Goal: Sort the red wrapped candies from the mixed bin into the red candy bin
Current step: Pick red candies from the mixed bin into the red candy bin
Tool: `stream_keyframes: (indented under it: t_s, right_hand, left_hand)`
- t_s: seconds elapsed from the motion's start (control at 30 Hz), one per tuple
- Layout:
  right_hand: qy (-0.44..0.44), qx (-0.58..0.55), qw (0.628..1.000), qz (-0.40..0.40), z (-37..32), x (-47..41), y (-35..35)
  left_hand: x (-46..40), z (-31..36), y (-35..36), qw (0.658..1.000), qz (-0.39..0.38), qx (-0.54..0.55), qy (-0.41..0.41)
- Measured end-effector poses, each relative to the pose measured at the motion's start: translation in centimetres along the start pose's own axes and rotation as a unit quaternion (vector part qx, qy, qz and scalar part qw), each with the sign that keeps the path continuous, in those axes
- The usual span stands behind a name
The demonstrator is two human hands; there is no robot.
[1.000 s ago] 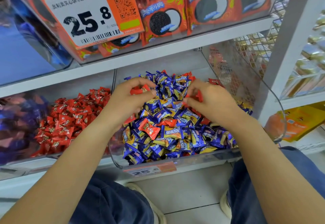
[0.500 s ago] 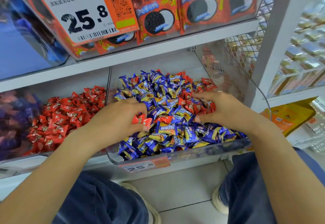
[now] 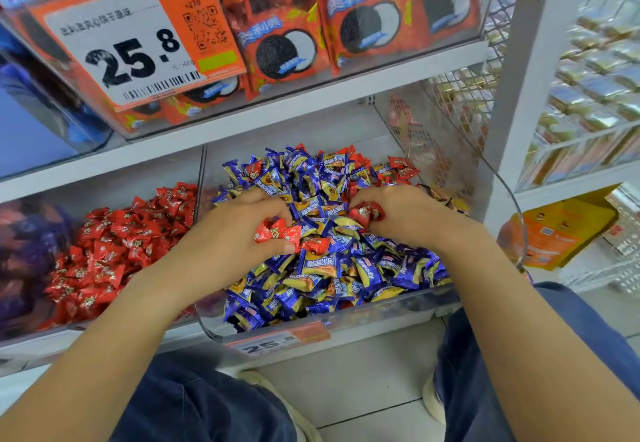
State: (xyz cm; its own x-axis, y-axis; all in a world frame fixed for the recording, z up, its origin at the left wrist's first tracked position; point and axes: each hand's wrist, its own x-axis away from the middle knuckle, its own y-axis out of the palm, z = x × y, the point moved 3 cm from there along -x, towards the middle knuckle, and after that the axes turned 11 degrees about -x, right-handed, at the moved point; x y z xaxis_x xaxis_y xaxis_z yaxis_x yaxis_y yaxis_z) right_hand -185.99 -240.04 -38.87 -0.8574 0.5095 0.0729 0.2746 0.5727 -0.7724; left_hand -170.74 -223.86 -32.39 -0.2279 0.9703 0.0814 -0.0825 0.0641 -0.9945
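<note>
both hands are down in the mixed bin [image 3: 346,317], so the step in hand is gathering, not yet dropping off. the left hand [image 3: 228,233] has its grip curled round a small clutch of red candies [image 3: 277,232], which show between the fingers and thumb near the middle of the pile. the right hand [image 3: 405,214] pinches another red candy [image 3: 363,212] at its fingertips, a little farther back and to the right. more red wrappers [image 3: 398,164] lie scattered along the far edge of the heap among the blue and yellow ones.

the red candy bin [image 3: 114,254] sits just beside the mixed bin on the left, on the same shelf, already well filled. judging from this, the next move calls for lifting the held candies clear without dragging blue ones along, carrying them left over the divider wall, and letting go above the red pile. the left hand is nearer and looks fuller, so it would likely go first.
</note>
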Motion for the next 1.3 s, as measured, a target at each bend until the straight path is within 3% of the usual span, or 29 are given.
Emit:
stream_keyframes:
  t_s: [0.2,0.37,0.47,0.57,0.67,0.73,0.9,0.97,1.07,1.1,1.13,1.23,1.3]
  right_hand:
    - [0.000,-0.047,0.999,-0.025,0.4,0.5,0.3]
    - [-0.014,-0.020,0.999,0.043,0.5,0.3,0.5]
    - [-0.010,-0.118,0.987,0.111,0.3,1.0,-0.6]
    - [-0.009,-0.300,0.942,0.149,-0.4,2.2,-1.6]
    - [0.024,-0.464,0.873,0.147,-2.1,3.6,-1.7]
    - [0.038,-0.510,0.849,0.133,-3.9,4.1,-1.5]
    - [0.030,-0.528,0.846,0.074,-9.9,3.6,-0.6]
    - [0.027,-0.526,0.849,0.047,-12.6,3.0,0.0]
    - [-0.007,-0.442,0.897,0.018,-16.7,1.2,1.5]
    - [-0.023,-0.398,0.917,0.013,-18.0,0.4,2.2]
    - [-0.044,-0.352,0.935,0.005,-19.1,-0.6,3.0]
    - [-0.058,-0.267,0.962,-0.002,-21.8,-4.2,5.7]
    - [-0.070,-0.213,0.975,0.001,-22.4,-6.9,7.6]
  left_hand:
    - [0.4,0.0,0.5,1.000,0.006,0.022,-0.004]
    - [0.2,0.4,0.8,0.997,0.042,0.060,-0.008]
    - [0.2,-0.1,0.4,0.984,0.112,0.129,-0.047]
    - [0.9,-0.2,-0.4,0.957,0.174,0.222,-0.075]
    - [2.2,-0.5,-1.2,0.918,0.215,0.325,-0.081]
    - [3.3,-1.2,-1.5,0.880,0.239,0.400,-0.093]
    - [6.1,-5.6,-1.6,0.801,0.268,0.517,-0.137]
    - [7.1,-7.9,-1.5,0.803,0.275,0.508,-0.145]
    - [7.8,-12.1,-0.8,0.831,0.252,0.473,-0.150]
    - [8.0,-13.6,-0.1,0.818,0.238,0.498,-0.161]
    - [8.2,-15.0,0.7,0.783,0.224,0.553,-0.175]
    - [8.4,-18.2,3.3,0.629,0.222,0.712,-0.219]
    - [8.3,-19.7,4.0,0.590,0.237,0.731,-0.247]
